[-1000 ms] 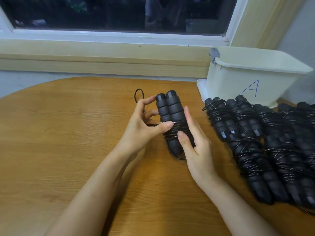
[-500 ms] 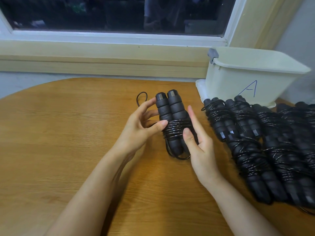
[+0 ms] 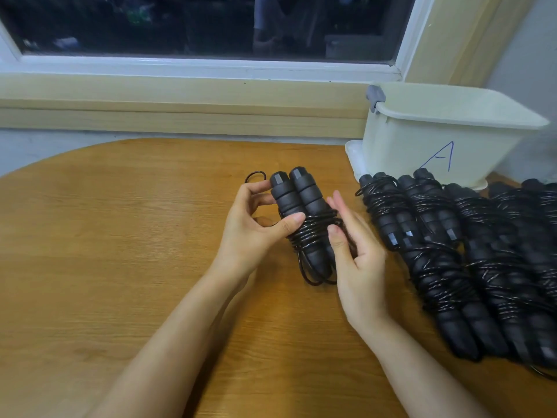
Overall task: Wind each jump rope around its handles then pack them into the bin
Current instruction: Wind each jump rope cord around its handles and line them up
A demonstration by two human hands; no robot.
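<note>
**Jump rope mid-wrap, held in both hands just left of the bin**

So the jump rope (image 3: 310,206) is held up off the counter (image 3: 120,242), left of the bin (image 3: 422,146) and a bit nearer the camera. Its two black foam handles (image 3: 283,197) sit side by side, top ends pointing away. The cord (image 3: 310,233) is coiled round their middle in a bunch of turns. A small loop (image 3: 255,177) of cord pokes out past the left fingertips, and a bigger bit of slack hangs under the handles' bottom ends.

The left hand (image 3: 253,233) has a closed grip on the handles: thumb across the front at the top of the coils, fingers round the back. The right hand (image 3: 358,257) has its grip on the bundle too, on the side toward the bin. Its thumb presses on the coils and its fingers lie fairly straight behind, so it's more of a pinch.

The bin is cream plastic with a blue "A" on the front and a grey latch (image 3: 375,98) on its left corner. It sits on what looks like its lid (image 3: 353,152). Right in front of the bin there's a row of wound ropes (image 3: 482,267), packed touching each other. Can't see inside the bin from this angle.
</note>
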